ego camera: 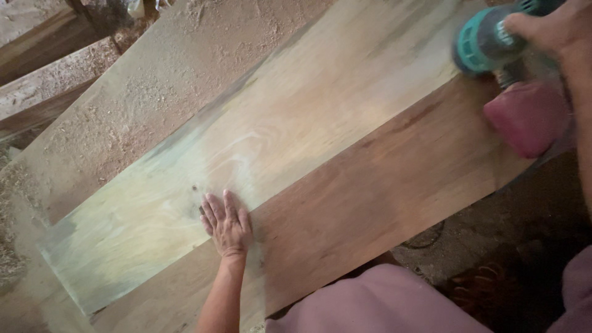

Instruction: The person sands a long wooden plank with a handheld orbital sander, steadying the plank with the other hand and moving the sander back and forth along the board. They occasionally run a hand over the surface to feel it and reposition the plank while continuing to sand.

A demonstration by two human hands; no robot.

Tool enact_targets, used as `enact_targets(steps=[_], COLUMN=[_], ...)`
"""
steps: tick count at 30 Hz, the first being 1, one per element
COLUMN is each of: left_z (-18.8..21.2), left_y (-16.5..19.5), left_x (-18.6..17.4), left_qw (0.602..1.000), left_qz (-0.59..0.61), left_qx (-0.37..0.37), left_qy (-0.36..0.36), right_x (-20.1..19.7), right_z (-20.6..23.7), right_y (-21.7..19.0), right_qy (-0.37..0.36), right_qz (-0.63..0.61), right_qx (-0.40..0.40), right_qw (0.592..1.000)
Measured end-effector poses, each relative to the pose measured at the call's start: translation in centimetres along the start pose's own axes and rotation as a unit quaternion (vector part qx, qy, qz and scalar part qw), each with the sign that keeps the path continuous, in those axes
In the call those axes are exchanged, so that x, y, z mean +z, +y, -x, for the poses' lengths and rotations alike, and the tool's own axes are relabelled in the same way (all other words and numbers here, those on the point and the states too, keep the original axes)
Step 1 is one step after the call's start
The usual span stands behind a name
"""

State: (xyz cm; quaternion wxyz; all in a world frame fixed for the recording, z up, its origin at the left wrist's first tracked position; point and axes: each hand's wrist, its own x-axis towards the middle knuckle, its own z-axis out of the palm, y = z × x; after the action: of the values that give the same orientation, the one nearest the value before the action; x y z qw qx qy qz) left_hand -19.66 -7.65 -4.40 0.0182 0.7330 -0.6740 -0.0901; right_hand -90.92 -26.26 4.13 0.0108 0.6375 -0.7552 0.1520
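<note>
The biggest thing in front of the person was a long wooden board (320, 160), which lay slanted across the view, from the lower left up to the upper right. Its upper half was pale and looked sanded, with a faint greenish tone, and its lower half was a darker reddish brown. The line between the two colours ran along the length of the board.

Under it and behind it was a rough work surface (154, 80) covered with sawdust, and more planks (49, 55) lay at the upper left corner, also dusty. Below the board, at the right, the floor (493, 246) was dark and I could not see much there.

At the upper right stood a teal power sander (487, 40) on the board, near its far end, with a dark red dust bag (527, 117) hanging from it over the brown part. The right hand (549, 28) was closed around the top of the sander and gripped it; the picture was blurred at this place.

The left hand (226, 223) lay flat on the board, open, with the fingers spread a little and the palm pressed down, just at the border of the pale and the dark wood. It held nothing. Near the fingertips there was a small dark knot (194, 187) in the pale wood.
</note>
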Motion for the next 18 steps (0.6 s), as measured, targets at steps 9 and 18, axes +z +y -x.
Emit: enact_targets(steps=[9, 18], left_z=[0.0, -0.1], left_y=[-0.6, -1.2], left_x=[0.0, 0.8], left_qw=[0.999, 0.999], left_qz=[-0.009, -0.010], left_qx=[0.027, 0.021], left_qy=[0.022, 0.027], right_x=[-5.7, -5.7], right_z=[4.1, 6.7], right_y=[-18.4, -19.8], right_qy=[-0.108, -0.149], right_qz=[-0.018, -0.072], right_qx=[0.038, 0.033], right_qw=[0.993, 0.986])
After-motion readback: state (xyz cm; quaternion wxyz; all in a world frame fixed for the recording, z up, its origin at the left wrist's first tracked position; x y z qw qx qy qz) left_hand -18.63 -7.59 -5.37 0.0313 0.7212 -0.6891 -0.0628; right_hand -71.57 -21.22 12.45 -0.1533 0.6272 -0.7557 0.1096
